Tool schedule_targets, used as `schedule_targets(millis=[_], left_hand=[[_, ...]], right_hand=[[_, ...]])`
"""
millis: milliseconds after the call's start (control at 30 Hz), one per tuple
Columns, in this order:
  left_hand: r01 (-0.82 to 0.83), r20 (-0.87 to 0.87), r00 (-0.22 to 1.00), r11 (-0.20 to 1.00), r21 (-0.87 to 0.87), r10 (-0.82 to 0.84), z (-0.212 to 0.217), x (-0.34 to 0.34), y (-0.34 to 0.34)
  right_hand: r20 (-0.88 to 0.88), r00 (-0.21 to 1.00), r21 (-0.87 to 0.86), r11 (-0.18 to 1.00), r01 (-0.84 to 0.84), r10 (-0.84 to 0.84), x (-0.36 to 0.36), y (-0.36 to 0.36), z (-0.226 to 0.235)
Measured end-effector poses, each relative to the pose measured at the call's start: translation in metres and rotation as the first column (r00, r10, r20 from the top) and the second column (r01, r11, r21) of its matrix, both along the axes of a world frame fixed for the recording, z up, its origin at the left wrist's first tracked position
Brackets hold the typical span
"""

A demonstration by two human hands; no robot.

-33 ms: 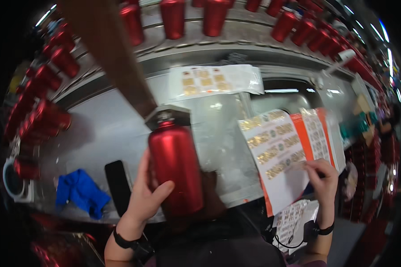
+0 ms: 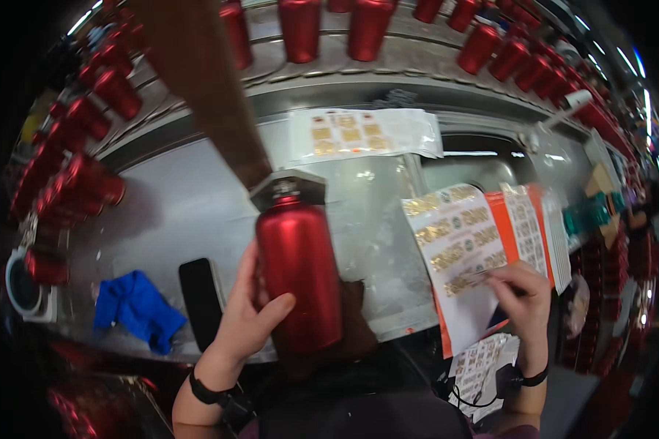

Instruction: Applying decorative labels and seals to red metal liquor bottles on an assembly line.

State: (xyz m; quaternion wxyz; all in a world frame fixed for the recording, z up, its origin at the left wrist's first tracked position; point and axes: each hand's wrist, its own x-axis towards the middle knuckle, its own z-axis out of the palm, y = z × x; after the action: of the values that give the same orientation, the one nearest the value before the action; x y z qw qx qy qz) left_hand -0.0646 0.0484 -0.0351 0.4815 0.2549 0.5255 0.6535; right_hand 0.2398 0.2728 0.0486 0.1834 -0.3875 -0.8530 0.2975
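A shiny red metal bottle (image 2: pixel 298 274) stretches toward me over a brown cloth (image 2: pixel 359 322). My left hand (image 2: pixel 256 307) wraps its left side, thumb on the front, fingers mostly hidden behind it. The bottle's neck meets a grey angular metal piece (image 2: pixel 311 189) at the end of a brown post (image 2: pixel 216 95). On the right, my right hand (image 2: pixel 520 293) pinches at a gold label (image 2: pixel 465 284), the lowest one on a white label sheet (image 2: pixel 461 241). How far that label is lifted cannot be seen.
Orange backing (image 2: pixel 501 212) lies under the sheet, beside a sink (image 2: pixel 476 164). More labels (image 2: pixel 351 135) lie at the back. A black phone (image 2: pixel 200 293) and blue cloth (image 2: pixel 135 311) are on the left. Red bottles (image 2: pixel 299 29) line the rack, with others (image 2: pixel 84 186) along the left.
The whole view has shifted slightly, carrying most things a little to the right. Against the sheet, my right hand has moved slightly left, its fingertips at the lowest label. My left hand keeps its hold.
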Motion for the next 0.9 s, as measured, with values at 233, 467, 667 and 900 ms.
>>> schedule_targets(millis=[233,467,667,900], left_hand=[[0.046,0.095,0.994,0.998,0.05,-0.05,0.011,-0.006,-0.006],[0.032,-0.434,0.899,0.996,-0.083,-0.065,0.008,-0.008,-0.006],[-0.023,0.022,1.0,0.989,0.146,0.02,-0.002,-0.011,-0.007],[-0.014,0.173,0.985,0.998,0.063,0.003,0.021,-0.012,0.0]], right_hand=[[-0.23,0.676,-0.175,0.653,-0.737,0.7,-0.16,-0.038,0.033],[-0.247,0.773,-0.439,0.643,-0.627,0.585,-0.176,-0.025,0.019],[-0.203,0.787,-0.475,0.644,-0.599,0.582,-0.19,-0.02,0.018],[-0.225,0.777,-0.503,0.613,-0.61,0.588,-0.208,-0.02,0.006]])
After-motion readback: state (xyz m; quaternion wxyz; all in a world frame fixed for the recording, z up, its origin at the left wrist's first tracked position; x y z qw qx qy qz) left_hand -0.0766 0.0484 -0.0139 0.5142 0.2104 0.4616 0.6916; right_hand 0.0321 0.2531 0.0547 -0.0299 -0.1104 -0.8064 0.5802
